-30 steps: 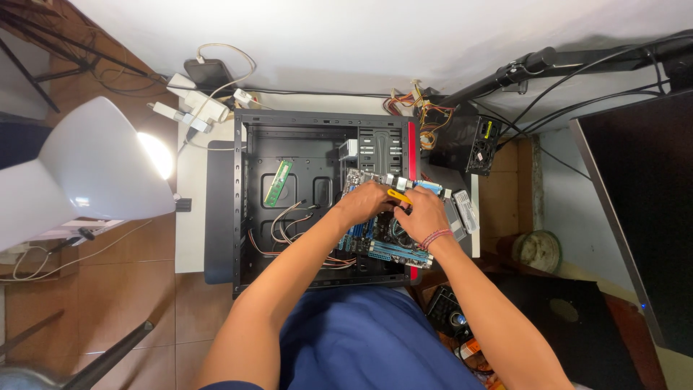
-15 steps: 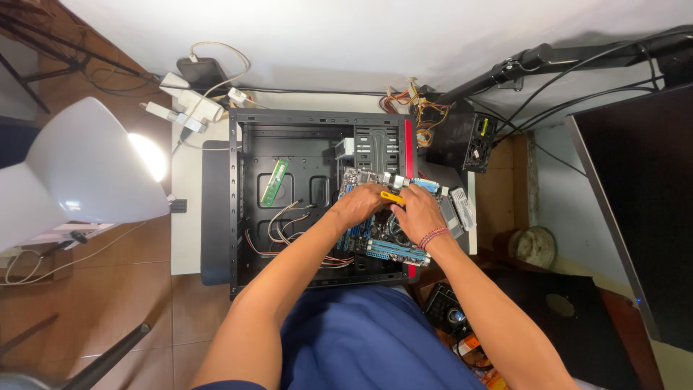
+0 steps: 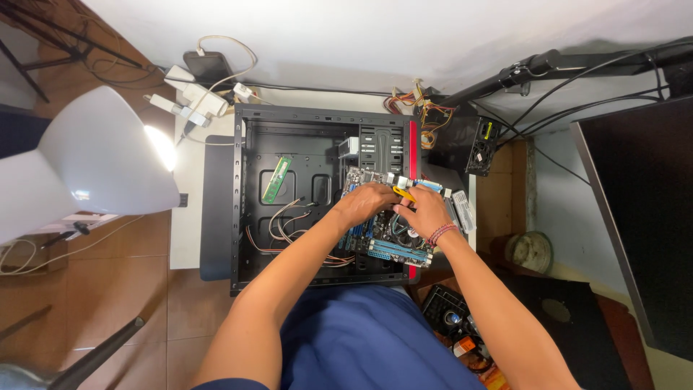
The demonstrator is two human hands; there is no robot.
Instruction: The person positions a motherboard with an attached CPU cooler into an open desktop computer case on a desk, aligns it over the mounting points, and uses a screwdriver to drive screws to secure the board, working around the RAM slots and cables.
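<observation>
An open black computer case point(image 3: 249, 209) lies on its side on a white table. A blue motherboard point(image 3: 393, 245) rests at the case's right side. My left hand point(image 3: 368, 202) sits on the board, its fingers curled on the board's top. My right hand point(image 3: 426, 211) is beside it, gripping a yellow-handled tool point(image 3: 403, 192) over the board. A green memory stick point(image 3: 276, 179) lies loose inside the case, left of my hands. Thin wires point(image 3: 289, 224) trail across the case floor below it.
A white lamp point(image 3: 101, 159) shines at the left. A power strip with plugs point(image 3: 191, 97) lies at the back left. A black power supply point(image 3: 473, 144) with coloured cables sits at the back right. A dark monitor point(image 3: 642, 217) stands at the right.
The view has shifted slightly. Both hands stay on the motherboard with hardly any movement.
</observation>
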